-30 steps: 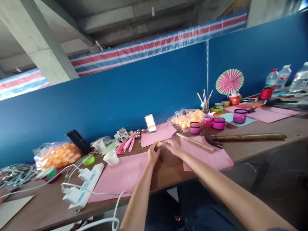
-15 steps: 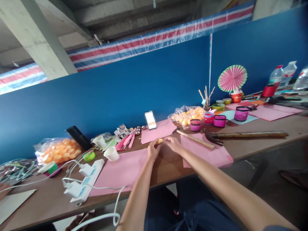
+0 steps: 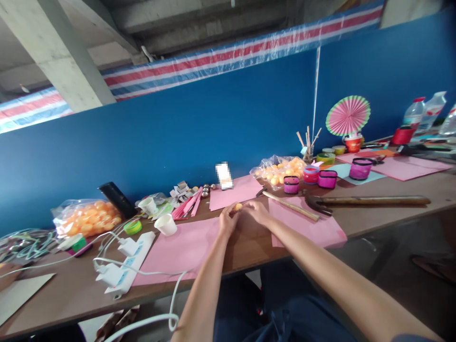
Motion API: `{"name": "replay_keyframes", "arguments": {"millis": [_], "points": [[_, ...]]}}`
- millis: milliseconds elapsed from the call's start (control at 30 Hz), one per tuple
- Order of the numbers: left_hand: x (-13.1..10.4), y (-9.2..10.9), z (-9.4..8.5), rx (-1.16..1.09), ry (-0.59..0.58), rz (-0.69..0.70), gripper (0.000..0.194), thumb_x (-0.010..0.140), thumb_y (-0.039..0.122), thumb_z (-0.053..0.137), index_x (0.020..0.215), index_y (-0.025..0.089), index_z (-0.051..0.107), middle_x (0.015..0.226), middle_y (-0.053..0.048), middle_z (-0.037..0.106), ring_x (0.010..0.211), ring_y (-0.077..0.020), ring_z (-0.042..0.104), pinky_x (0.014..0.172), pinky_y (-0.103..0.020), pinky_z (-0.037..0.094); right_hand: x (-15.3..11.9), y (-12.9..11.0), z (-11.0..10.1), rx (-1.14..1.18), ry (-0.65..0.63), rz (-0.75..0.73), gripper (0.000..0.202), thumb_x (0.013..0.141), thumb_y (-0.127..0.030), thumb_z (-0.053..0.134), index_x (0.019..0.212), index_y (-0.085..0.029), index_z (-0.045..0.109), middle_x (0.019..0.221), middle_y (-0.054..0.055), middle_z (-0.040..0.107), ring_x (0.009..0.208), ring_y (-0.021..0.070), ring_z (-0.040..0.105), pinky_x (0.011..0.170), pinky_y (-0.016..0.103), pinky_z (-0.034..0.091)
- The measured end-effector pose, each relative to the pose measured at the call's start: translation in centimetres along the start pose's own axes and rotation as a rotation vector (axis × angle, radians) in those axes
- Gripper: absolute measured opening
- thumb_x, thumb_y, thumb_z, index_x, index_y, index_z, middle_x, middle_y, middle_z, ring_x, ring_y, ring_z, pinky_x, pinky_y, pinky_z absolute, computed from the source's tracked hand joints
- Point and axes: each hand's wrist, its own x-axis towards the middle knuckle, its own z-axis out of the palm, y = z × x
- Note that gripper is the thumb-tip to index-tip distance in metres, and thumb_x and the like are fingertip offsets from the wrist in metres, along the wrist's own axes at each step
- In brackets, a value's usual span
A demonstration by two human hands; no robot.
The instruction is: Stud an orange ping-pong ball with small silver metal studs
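Observation:
My left hand (image 3: 227, 222) is closed around a small orange ball (image 3: 238, 207), held up over the middle of the brown table (image 3: 245, 247). Just right of the ball is my right hand (image 3: 259, 213), its fingertips drawn together close to it; whether they touch it or pinch something tiny cannot be made out. Pink paper sheets (image 3: 178, 251) lie on both sides of my hands. To the right, a wooden stick-like handle (image 3: 292, 206) rests across another pink sheet (image 3: 320, 230), and a claw hammer (image 3: 370, 201) lies beyond it.
A white power strip (image 3: 137, 266) with cables and a paper cup (image 3: 166, 225) stand to the left. Clear bags of orange balls (image 3: 87, 218) sit left and back centre. Pink and purple containers (image 3: 360, 169), a paper fan (image 3: 348, 115) and bottles (image 3: 415, 113) stand right.
Both hands keep nearly the same place and grip around the orange ball. The view has shifted very slightly; the things on the table stay where they were.

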Motion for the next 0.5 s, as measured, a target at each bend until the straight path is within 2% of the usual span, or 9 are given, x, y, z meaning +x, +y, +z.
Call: {"name": "replay_keyframes", "arguments": {"millis": [500], "points": [[0.02, -0.25, 0.08, -0.035, 0.007, 0.010, 0.039, 0.066, 0.016, 0.062, 0.105, 0.021, 0.059, 0.102, -0.004, 0.061, 0.083, -0.0151, 0.060, 0.077, -0.029, 0.051, 0.18, 0.76, 0.12, -0.007, 0.000, -0.025, 0.026, 0.073, -0.038, 0.053, 0.079, -0.016, 0.065, 0.082, 0.005, 0.067, 0.078, 0.0182, 0.060, 0.074, 0.028, 0.043]]}}
